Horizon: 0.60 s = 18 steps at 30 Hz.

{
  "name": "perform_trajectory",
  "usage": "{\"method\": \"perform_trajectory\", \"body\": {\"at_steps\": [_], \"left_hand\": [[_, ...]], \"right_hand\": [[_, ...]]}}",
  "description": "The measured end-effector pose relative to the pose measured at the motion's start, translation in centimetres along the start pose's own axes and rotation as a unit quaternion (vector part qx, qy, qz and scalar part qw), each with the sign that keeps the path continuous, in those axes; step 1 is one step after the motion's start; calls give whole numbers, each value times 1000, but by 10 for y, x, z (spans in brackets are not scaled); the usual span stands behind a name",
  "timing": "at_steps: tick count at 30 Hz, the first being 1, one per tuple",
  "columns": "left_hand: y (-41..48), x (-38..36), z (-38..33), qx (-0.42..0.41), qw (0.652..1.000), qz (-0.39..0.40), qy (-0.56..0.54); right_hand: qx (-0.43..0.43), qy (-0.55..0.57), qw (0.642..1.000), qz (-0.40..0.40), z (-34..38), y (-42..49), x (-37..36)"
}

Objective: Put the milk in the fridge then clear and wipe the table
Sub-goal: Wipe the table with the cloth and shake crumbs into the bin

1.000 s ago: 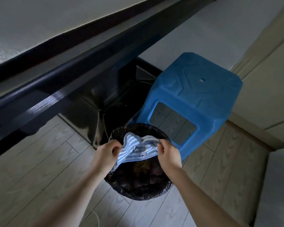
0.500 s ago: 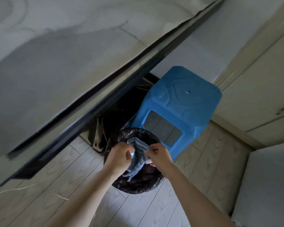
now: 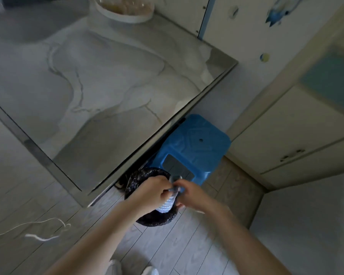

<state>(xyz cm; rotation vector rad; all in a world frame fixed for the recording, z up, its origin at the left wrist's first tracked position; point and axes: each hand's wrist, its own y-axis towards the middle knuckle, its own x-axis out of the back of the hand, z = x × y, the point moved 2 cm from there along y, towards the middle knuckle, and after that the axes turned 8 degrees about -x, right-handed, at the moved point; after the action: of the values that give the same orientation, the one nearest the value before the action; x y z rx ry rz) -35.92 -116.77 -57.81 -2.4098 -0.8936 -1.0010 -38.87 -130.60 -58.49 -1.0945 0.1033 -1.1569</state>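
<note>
A blue-and-white striped cloth (image 3: pixel 168 203) is bunched up between both my hands, above a bin lined with a black bag (image 3: pixel 139 177). My left hand (image 3: pixel 150 192) grips the cloth from the left and my right hand (image 3: pixel 192 193) grips it from the right, knuckles nearly touching. The grey marble table top (image 3: pixel 99 80) fills the upper left; its near corner overhangs the bin.
A blue plastic stool (image 3: pixel 195 147) stands half under the table, right behind the bin. A lidded white dish (image 3: pixel 123 10) sits at the table's far edge. Cream cabinet doors (image 3: pixel 298 124) line the right side. A white cord (image 3: pixel 42 237) lies on the wood floor at left.
The view has risen from under the table edge to above the table top. My hands have drawn together, and the cloth went from spread over the bin to a tight bundle.
</note>
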Motion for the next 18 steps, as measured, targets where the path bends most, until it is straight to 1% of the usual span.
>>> {"method": "perform_trajectory", "body": {"at_steps": [2, 3, 4, 6, 10, 14, 18], "left_hand": [[-6, 31, -14, 1, 1000, 11, 5], [-9, 46, -18, 2, 1000, 11, 7], [-12, 61, -24, 12, 1000, 16, 6], [-19, 91, -33, 41, 999, 20, 6], [-28, 141, -52, 68, 997, 19, 11], [-28, 180, -82, 37, 998, 28, 34], [-23, 212, -116, -8, 999, 21, 46]], "right_hand": [[6, -133, 991, -14, 5, -18, 17], [7, -174, 985, -22, 5, -26, 25], [14, -189, 981, -33, 7, -35, 34], [29, -182, 981, -68, 14, -54, 52], [65, -153, 981, -104, 35, -92, 75], [165, -131, 965, -154, 81, -122, 87], [234, -91, 950, -188, 130, -153, 95]]}}
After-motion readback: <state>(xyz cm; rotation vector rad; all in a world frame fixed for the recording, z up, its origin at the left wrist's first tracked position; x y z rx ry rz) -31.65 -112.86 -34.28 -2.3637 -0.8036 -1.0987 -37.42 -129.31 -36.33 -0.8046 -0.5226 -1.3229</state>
